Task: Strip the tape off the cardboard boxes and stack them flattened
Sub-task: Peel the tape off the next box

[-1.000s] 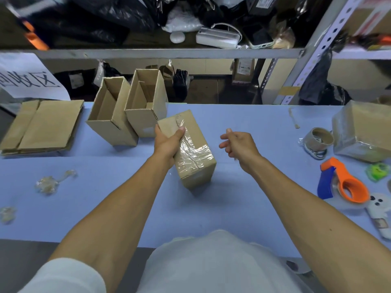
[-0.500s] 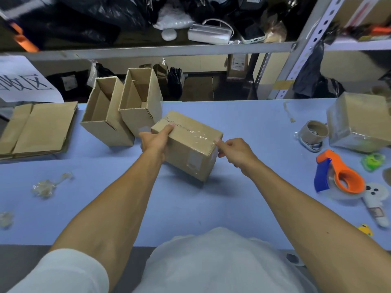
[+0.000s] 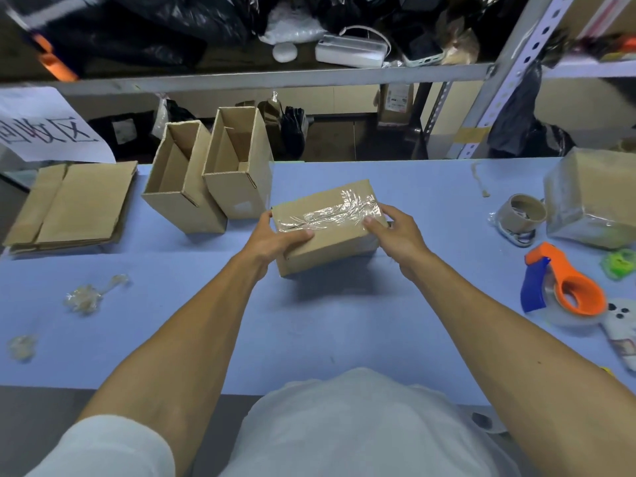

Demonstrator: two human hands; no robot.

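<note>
1. Our left hand [image 3: 275, 241] grips the sealed box [image 3: 328, 228] at its left end, thumb on top, steadying it just above the blue counter [image 3: 327, 321].
2. Our right hand [image 3: 390, 232] pinches the right end, thumb on the crinkled clear tape [image 3: 330, 213], likely hunting an edge to peel.
3. Two opened boxes [image 3: 210, 177] and a flattened stack [image 3: 74, 204] wait far left.
4. The paper sign [image 3: 44, 129] shows Chinese characters upside down; we cannot read them surely.
</note>
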